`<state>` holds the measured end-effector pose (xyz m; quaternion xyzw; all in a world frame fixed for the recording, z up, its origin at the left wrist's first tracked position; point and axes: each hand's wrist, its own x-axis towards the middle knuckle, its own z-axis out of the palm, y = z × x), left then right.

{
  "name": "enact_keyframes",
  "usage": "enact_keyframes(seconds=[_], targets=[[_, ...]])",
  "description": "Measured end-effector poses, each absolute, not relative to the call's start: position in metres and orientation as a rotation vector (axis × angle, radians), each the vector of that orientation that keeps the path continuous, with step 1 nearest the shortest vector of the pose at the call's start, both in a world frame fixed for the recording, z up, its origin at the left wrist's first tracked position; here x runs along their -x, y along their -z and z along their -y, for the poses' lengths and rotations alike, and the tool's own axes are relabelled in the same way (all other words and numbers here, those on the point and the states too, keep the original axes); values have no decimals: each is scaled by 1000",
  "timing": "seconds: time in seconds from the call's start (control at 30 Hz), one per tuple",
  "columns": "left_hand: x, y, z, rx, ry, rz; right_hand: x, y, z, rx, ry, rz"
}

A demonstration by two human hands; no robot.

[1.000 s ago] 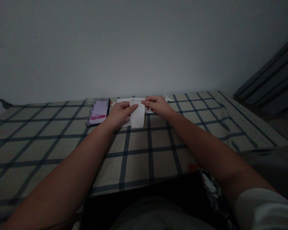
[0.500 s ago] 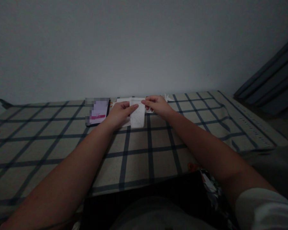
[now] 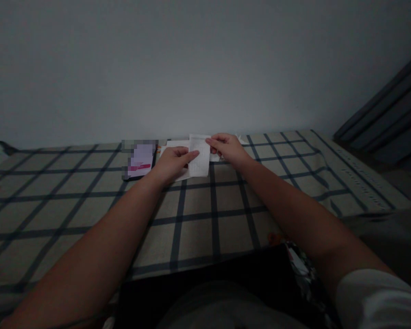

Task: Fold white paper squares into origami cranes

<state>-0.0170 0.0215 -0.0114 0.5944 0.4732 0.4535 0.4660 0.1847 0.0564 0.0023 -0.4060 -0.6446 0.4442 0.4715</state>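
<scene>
A small white sheet of paper [image 3: 200,163], upright and narrow with faint marks on it, is held between my two hands above the table. My left hand [image 3: 173,163] grips its left side, thumb lying across the front. At the top right corner, my right hand [image 3: 226,147] pinches the edge between thumb and fingers. Behind and below my left hand lie more white papers [image 3: 177,143], partly covered by the hand. Some white scraps [image 3: 239,140] show behind my right hand; what they are is hard to make out.
Left of the papers, a dark-edged phone or tablet [image 3: 140,160] with a lit, partly blurred screen lies on the checked tablecloth [image 3: 198,214]. A plain wall [image 3: 205,68] rises behind the table. A dark curtain [image 3: 390,100] hangs at the right.
The sheet has shifted slightly up and to the right. My right hand has risen a little with its corner, while my left hand stays nearly in place.
</scene>
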Motion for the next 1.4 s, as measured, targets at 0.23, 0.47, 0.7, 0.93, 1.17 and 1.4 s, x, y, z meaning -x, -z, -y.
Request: enact_keyframes(seconds=[0.23,0.47,0.7,0.93,1.17,1.4], targets=[[20,8,-26,-1467,-1339,-1285,-187,2,-57,919,-1243,1736],[19,10,-29,-1402,-1375,-1250,-186,2,-55,926,-1234,1772],[16,10,-26,-1427,-1251,-1240,-186,3,-59,969,-1183,1682],[22,14,-33,-1443,-1329,-1266,-188,6,-59,992,-1174,1830],[18,11,-30,-1361,-1325,-1208,-188,8,-61,915,-1113,1840],[20,14,-33,-1313,-1357,-1205,-188,4,-60,903,-1109,1899]])
